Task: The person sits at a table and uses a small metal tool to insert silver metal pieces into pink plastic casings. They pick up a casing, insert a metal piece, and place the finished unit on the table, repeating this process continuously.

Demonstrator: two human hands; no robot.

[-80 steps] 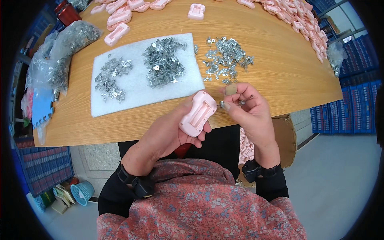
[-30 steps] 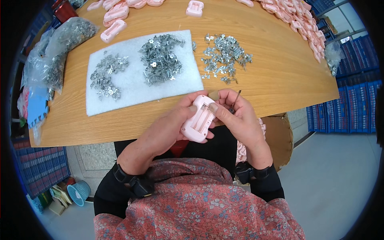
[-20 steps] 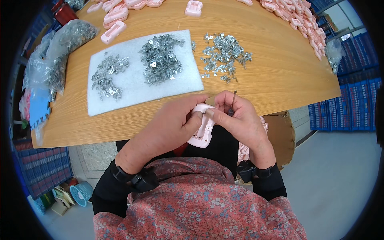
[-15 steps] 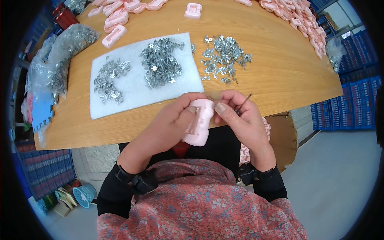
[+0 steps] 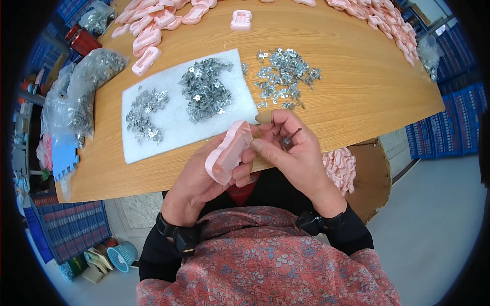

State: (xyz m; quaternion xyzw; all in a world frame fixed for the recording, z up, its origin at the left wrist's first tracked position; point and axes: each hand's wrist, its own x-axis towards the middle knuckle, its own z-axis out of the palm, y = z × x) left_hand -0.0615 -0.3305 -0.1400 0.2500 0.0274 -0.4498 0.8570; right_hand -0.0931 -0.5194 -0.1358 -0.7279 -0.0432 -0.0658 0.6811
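My left hand is closed around a pale pink plastic casing, a wavy-sided shell tilted up on its edge over the table's front edge. My right hand meets the casing's upper right end with thumb and fingers. A tan cover sits on one fingertip of this hand. A thin dark rod is tucked among its curled fingers; what kind of tool it is cannot be made out. Any small part between thumb and fingertip is hidden.
On a white foam sheet lie two heaps of small metal clips. Another clip pile rests on the wood. Pink casings are heaped at the back. Clear bags stand left; a carton holding pink pieces is below right.
The pink casing has turned over from its battery-slot side and moved left, now lying across my left palm. My right fingers have shifted, and the dark rod shows less.
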